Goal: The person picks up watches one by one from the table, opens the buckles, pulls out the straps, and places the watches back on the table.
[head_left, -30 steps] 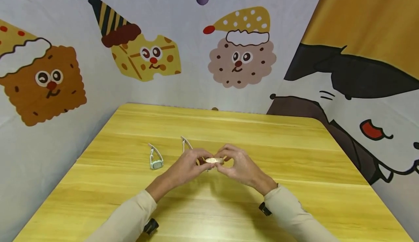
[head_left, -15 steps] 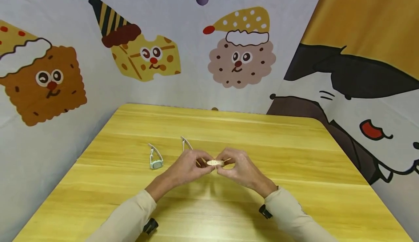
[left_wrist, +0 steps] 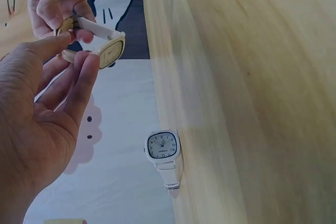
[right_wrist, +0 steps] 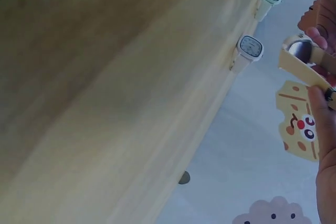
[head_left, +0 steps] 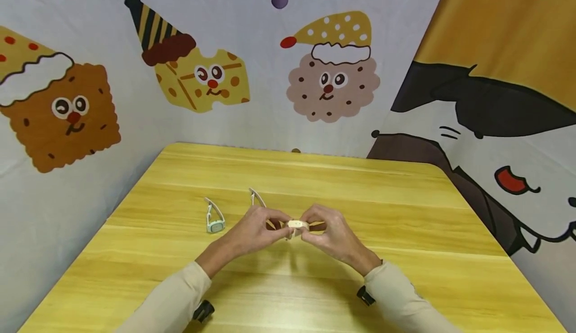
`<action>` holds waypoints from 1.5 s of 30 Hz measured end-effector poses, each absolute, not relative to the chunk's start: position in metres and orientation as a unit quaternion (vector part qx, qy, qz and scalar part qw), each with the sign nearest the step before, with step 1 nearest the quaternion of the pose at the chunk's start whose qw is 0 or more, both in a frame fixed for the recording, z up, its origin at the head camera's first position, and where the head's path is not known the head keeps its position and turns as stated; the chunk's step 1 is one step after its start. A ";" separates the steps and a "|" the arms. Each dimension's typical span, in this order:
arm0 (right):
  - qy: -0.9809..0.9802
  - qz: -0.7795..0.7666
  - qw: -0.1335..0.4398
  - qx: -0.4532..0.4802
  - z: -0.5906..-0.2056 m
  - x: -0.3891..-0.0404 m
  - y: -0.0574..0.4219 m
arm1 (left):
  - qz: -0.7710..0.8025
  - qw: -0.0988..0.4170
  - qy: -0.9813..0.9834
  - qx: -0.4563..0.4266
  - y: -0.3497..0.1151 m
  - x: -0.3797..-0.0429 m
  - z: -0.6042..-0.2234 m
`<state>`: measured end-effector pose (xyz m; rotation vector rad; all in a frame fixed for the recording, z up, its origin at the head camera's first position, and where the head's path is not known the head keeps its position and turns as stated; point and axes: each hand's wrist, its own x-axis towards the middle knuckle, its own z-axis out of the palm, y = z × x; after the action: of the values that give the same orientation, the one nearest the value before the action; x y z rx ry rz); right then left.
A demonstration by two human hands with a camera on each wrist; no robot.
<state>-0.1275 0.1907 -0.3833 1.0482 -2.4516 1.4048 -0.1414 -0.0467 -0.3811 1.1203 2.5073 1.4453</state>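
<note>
Both hands hold a cream wristwatch point(head_left: 297, 224) up over the table, near the middle of the head view. The left hand point(head_left: 258, 229) pinches it from the left, the right hand point(head_left: 332, 230) from the right. In the left wrist view, the watch's face point(left_wrist: 111, 52) points away from the hands. Its strap loops back to the fingertips, where the buckle part is partly hidden. The right wrist view shows the shiny case back point(right_wrist: 300, 52) and the cream strap point(right_wrist: 302, 70) between finger and thumb.
On the wooden table point(head_left: 382, 198), a pale green watch point(head_left: 216, 225) stands to the left with its strap upright. A white watch point(left_wrist: 163, 146) stands behind the left hand, which partly hides it in the head view. Cloth with cartoon prints point(head_left: 270, 128) hangs behind the table.
The cream watch has shifted slightly right and toward the person, and tilted so more of its underside shows. Both hands keep their pinch on it. The two standing watches have not moved.
</note>
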 end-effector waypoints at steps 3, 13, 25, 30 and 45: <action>-0.802 0.479 0.082 0.348 -0.387 -0.128 0.191 | 0.470 0.020 0.805 0.362 -0.047 -0.142 -0.380; -0.765 0.510 0.121 0.373 -0.398 -0.126 0.186 | 0.496 0.024 0.787 0.365 -0.050 -0.140 -0.376; -0.738 0.561 0.059 0.371 -0.392 -0.125 0.186 | 0.517 0.029 0.786 0.337 -0.053 -0.139 -0.377; -0.738 0.561 0.070 0.370 -0.391 -0.124 0.185 | 0.524 0.011 0.780 0.341 -0.053 -0.138 -0.377; -0.714 0.598 0.094 0.350 -0.384 -0.118 0.180 | 0.556 -0.020 0.761 0.334 -0.054 -0.134 -0.369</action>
<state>-0.1177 0.1798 -0.3842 1.0385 -2.1196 1.7754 -0.1335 -0.0540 -0.3690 1.0634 2.4199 1.7693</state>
